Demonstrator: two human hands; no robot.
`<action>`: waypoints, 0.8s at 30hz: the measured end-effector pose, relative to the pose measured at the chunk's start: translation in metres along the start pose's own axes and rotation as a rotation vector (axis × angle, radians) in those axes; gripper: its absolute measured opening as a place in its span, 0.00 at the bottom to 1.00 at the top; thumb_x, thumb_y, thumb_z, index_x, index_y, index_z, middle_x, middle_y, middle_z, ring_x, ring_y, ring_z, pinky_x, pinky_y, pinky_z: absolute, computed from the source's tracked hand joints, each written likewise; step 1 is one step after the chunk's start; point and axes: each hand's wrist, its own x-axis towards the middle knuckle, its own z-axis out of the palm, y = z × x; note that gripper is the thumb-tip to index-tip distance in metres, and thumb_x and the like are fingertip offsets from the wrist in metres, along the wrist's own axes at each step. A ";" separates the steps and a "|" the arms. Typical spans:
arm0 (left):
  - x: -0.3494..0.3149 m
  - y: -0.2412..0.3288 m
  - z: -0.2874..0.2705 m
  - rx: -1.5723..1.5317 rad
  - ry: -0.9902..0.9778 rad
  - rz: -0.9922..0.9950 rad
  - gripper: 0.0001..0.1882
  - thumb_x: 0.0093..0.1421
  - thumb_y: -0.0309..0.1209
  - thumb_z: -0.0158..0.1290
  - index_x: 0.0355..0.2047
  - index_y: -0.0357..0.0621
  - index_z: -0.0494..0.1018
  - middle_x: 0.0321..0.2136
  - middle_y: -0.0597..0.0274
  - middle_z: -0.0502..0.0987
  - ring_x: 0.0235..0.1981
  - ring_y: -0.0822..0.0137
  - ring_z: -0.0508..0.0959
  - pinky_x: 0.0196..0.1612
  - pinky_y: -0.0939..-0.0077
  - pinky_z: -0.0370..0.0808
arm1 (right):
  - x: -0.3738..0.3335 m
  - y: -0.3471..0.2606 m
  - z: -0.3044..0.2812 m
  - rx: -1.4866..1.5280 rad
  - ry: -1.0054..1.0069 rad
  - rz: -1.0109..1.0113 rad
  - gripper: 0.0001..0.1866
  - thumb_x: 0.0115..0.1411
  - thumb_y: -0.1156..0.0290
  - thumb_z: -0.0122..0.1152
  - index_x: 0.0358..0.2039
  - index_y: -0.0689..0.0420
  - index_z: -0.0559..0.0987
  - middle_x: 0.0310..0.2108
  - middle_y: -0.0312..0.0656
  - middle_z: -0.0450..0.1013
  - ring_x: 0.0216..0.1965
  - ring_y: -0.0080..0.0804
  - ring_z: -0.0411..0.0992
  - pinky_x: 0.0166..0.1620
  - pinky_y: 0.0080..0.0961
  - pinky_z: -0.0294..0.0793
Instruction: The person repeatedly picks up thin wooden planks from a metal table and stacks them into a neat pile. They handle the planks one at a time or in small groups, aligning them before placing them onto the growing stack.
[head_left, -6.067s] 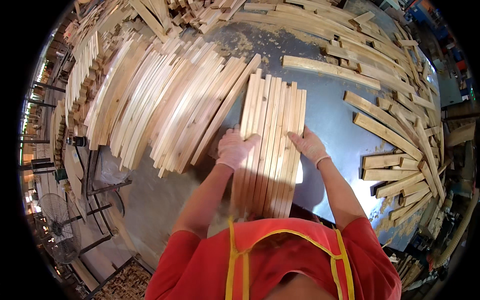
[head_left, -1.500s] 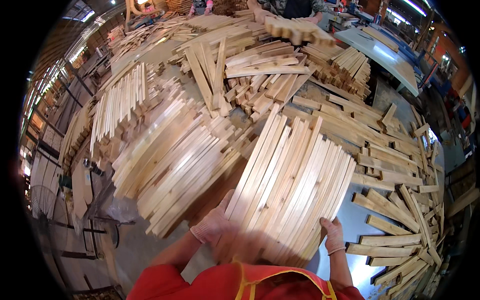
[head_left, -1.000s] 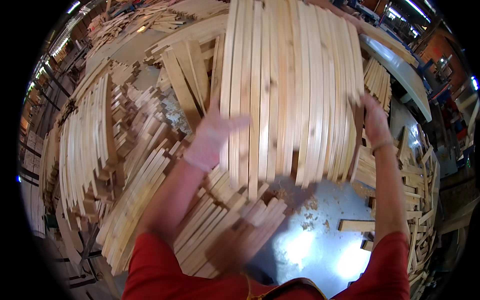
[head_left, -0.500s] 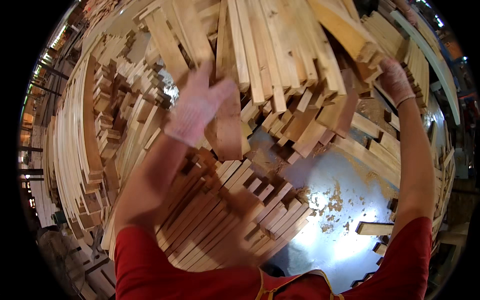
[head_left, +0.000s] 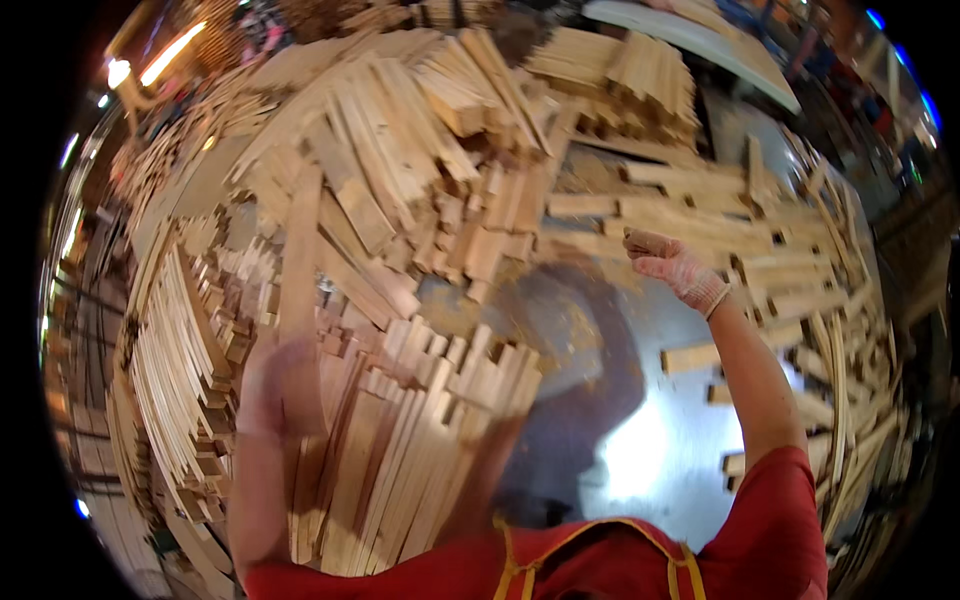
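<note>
My left hand (head_left: 270, 390), gloved and smeared by motion, is closed around the lower part of a long flat wooden board (head_left: 299, 250). The board stands out away from me, over the left side of the table. My right hand (head_left: 682, 275), in a pale glove with reddish patches, hovers above the metal tabletop (head_left: 590, 420), its fingers loosely bent and the thumb apart. I see nothing in it. Below and beside my left hand lies a stack of narrow wooden strips (head_left: 390, 450). Farther off is a heap of longer wooden strips (head_left: 390, 120).
Curved rows of strips (head_left: 165, 350) line the left side. Scattered wooden pieces (head_left: 710, 215) cover the right side, with long thin sticks (head_left: 838, 370) at the edge. Neat bundles (head_left: 640, 80) and a pale curved panel (head_left: 690, 35) are at the back. Sawdust (head_left: 575, 325) lies on the metal.
My left hand has come back toward me from the heap and now holds a board. My right hand has left the thick wooden piece at the heap's right. The view has shifted.
</note>
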 end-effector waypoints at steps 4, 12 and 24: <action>-0.123 -0.064 0.034 0.076 -0.192 0.035 0.20 0.63 0.31 0.62 0.54 0.45 0.76 0.32 0.72 0.76 0.32 0.75 0.76 0.33 0.77 0.75 | -0.138 0.088 -0.023 -0.248 0.158 0.091 0.39 0.64 0.60 0.70 0.70 0.66 0.70 0.67 0.55 0.73 0.66 0.49 0.72 0.67 0.39 0.71; -0.258 -0.286 0.093 1.186 -0.226 0.741 0.18 0.58 0.32 0.65 0.48 0.43 0.79 0.50 0.46 0.78 0.56 0.48 0.78 0.59 0.59 0.75 | -0.314 0.190 -0.111 -1.165 0.529 -0.029 0.40 0.55 0.49 0.71 0.62 0.62 0.76 0.59 0.56 0.76 0.61 0.60 0.71 0.66 0.50 0.71; -0.285 -0.354 0.036 1.754 0.002 0.735 0.33 0.59 0.31 0.59 0.67 0.52 0.69 0.61 0.53 0.71 0.62 0.46 0.72 0.56 0.49 0.74 | -0.407 0.183 -0.175 -1.590 -0.087 0.544 0.38 0.46 0.57 0.74 0.62 0.39 0.81 0.48 0.50 0.84 0.48 0.52 0.83 0.53 0.45 0.83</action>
